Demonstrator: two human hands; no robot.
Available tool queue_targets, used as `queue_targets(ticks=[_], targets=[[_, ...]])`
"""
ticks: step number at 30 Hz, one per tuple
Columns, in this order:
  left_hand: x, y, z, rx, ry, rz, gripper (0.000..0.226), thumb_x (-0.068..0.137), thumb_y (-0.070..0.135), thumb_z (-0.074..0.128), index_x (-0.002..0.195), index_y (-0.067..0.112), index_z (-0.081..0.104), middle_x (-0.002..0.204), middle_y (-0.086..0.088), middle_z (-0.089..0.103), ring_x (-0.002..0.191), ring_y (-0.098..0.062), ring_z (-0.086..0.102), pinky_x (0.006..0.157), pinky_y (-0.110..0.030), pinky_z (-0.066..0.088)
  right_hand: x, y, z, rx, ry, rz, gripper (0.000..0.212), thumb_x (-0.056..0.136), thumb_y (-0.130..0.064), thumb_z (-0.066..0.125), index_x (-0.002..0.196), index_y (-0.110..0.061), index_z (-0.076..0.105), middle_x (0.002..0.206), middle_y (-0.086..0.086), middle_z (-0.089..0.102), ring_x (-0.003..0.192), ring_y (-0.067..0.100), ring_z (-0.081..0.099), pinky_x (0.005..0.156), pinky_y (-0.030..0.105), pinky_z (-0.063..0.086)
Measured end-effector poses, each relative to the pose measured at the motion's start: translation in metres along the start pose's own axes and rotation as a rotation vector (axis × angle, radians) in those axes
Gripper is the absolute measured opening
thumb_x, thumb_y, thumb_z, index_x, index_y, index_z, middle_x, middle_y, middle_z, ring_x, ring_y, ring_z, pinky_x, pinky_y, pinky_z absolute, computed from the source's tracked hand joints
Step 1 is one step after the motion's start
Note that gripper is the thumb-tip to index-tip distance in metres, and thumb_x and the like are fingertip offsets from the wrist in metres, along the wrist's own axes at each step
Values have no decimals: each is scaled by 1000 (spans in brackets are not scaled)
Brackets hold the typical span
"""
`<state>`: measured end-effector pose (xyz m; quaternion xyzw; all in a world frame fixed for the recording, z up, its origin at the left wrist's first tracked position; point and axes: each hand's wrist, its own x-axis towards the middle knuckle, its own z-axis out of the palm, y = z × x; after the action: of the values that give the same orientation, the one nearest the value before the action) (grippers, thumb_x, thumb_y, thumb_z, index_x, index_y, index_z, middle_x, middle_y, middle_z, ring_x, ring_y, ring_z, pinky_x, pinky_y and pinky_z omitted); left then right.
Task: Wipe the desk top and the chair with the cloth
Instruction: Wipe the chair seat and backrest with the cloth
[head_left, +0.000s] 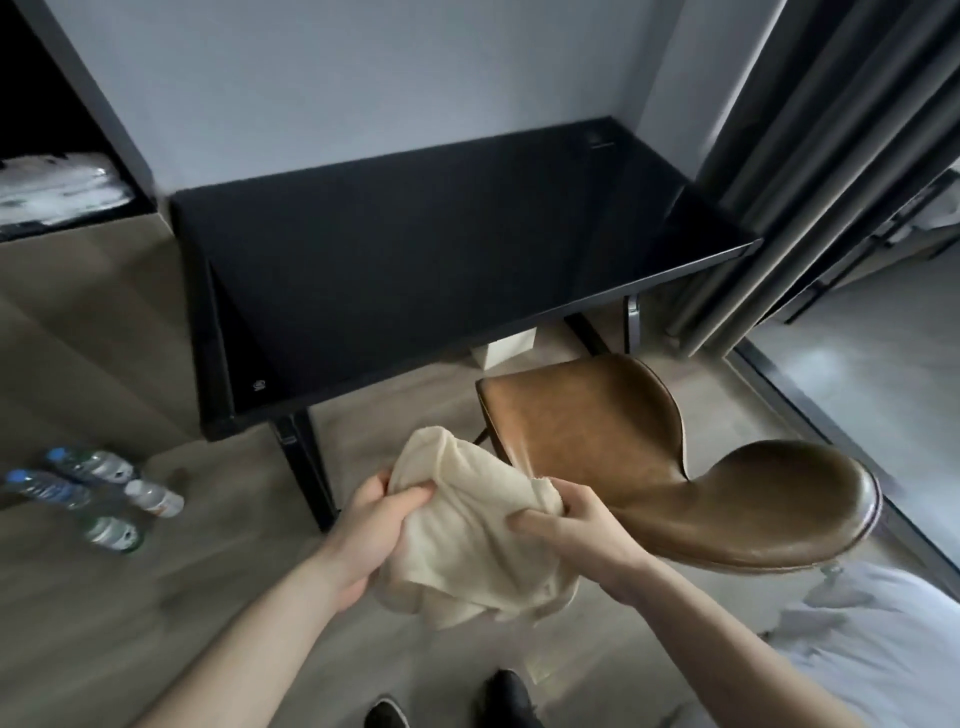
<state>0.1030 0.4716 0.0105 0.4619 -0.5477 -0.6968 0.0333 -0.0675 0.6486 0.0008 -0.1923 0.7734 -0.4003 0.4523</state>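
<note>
A cream cloth (470, 530) hangs bunched between both hands, in the air in front of the desk. My left hand (371, 535) grips its left side and my right hand (571, 535) grips its right side. The black glossy desk top (441, 260) stands against the wall ahead, with nothing on it. A brown leather chair (649, 457) stands to the right of the cloth, its seat toward the desk and its curved back toward me.
Several water bottles (93, 493) lie on the wooden floor at the left. A small white bin (506, 351) sits under the desk. Grey curtains (810, 156) hang at the right, white bedding (883, 649) at the lower right. A dark shelf unit (62, 130) stands at the left.
</note>
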Motion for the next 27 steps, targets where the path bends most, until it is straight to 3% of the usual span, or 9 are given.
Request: queue_targets(ticks=[5,8,12,16,19,23,27], targets=[[-66,72,-34,240,59,93,43,78,46,78,114,37,57,101,16,75,95,-10,73,89,-39,57,-48,-96,-6,58,-17,36,18,87,-26,76,105,-21,77,102,4,81,99,23,78,96,51,62],[-90,97,-54,366,105,170,38,84,40,78,113,37,54,101,16,73,95,-8,70,87,-39,56,-61,-143,1,1,0,-7,17,86,-28,80,100,-21,73,98,3,79,92,19,77,87,43,65],[-104,113,-84,359,192,211,34,90,28,77,115,32,54,105,12,69,93,-9,67,78,-35,53,-64,-181,24,-96,35,-68,24,81,-34,84,99,-25,71,98,1,77,92,21,75,84,46,63],[-104,120,-117,299,234,210,31,89,31,77,112,34,56,108,10,69,99,-11,67,91,-43,56,-57,-200,54,-116,64,-90,33,76,-44,83,103,-30,70,101,-4,76,94,17,74,89,49,63],[-96,128,-138,257,248,196,29,90,31,76,111,33,56,109,8,70,100,-13,66,92,-43,56,-44,-212,73,-109,100,-88,38,73,-49,83,105,-33,69,101,-7,76,92,15,74,88,47,64],[-76,143,-164,224,269,177,30,92,29,75,116,29,57,110,6,68,99,-13,65,79,-34,52,-17,-237,93,-19,85,-62,41,84,-33,86,121,-30,67,106,-10,73,96,10,71,85,34,62],[-45,158,-199,163,333,143,35,92,27,76,121,26,58,109,4,70,98,-15,66,77,-35,54,28,-266,108,-12,-75,-23,52,79,-19,89,125,-26,65,110,-2,74,98,16,73,86,35,63]])
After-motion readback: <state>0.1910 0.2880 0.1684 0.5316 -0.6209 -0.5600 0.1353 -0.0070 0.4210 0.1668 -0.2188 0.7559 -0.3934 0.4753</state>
